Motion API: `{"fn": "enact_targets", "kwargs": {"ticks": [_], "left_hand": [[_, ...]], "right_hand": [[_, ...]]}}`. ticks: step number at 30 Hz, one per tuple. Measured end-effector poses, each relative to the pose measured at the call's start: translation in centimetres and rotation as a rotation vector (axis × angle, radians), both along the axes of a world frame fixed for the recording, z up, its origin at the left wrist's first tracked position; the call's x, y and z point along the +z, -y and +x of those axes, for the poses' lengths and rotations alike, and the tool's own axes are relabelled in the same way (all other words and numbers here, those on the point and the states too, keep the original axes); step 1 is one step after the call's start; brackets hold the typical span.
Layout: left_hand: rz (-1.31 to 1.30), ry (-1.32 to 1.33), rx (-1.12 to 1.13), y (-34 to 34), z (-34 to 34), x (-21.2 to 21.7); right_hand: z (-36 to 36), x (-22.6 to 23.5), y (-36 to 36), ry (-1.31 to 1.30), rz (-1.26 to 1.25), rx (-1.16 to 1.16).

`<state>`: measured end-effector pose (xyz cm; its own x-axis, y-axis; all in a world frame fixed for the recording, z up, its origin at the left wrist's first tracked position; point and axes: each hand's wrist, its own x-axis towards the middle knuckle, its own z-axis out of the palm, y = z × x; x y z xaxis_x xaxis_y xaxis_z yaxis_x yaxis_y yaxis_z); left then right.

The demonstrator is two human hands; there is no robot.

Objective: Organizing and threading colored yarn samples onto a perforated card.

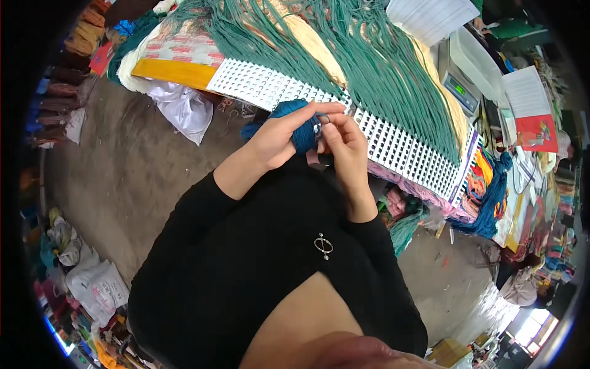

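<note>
A bundle of blue yarn [287, 111] is in my left hand [276, 136], whose fingers wrap round it. My right hand [347, 138] is closed beside it, thumb and fingers pinching at a strand of the yarn by the bundle's right side. A small shiny piece shows there between the hands; its kind is too small to make out. Both hands are in front of my chest, at the near edge of a white board with rows of holes [399, 144]. Long green yarn strands [393, 86] lie across the table beyond the board.
Cream yarn [313, 43] lies among the green strands. At the right are a digital scale [461, 92] with a white tray, a red and white booklet [536, 132] and blue yarn hanks [491, 203]. A white plastic bag [181, 111] hangs below the yellow table edge [172, 72].
</note>
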<state>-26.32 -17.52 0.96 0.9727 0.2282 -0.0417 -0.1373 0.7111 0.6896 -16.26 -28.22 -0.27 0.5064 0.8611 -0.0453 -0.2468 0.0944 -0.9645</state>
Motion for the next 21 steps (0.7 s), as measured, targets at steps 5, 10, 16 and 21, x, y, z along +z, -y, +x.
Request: {"fn": "enact_targets", "kwargs": {"ticks": [5,10,16,21], "left_hand": [[-0.031,-0.148,0.088,0.8,0.1,0.5],[-0.159,-0.094,0.108,0.2,-0.1,0.3],[-0.233,-0.100,0.171,-0.9,-0.5,0.1],[-0.207,-0.102,0.181,-1.2,-0.9,0.5]], "right_hand": [[-0.1,-0.4,0.1,0.068,0.010,0.013],[-0.2,-0.4,0.2,-0.043,0.020,0.011],[-0.2,0.3,0.4,-0.113,0.055,0.027],[-0.3,0.4,0.0,-0.135,0.063,0.003]]}}
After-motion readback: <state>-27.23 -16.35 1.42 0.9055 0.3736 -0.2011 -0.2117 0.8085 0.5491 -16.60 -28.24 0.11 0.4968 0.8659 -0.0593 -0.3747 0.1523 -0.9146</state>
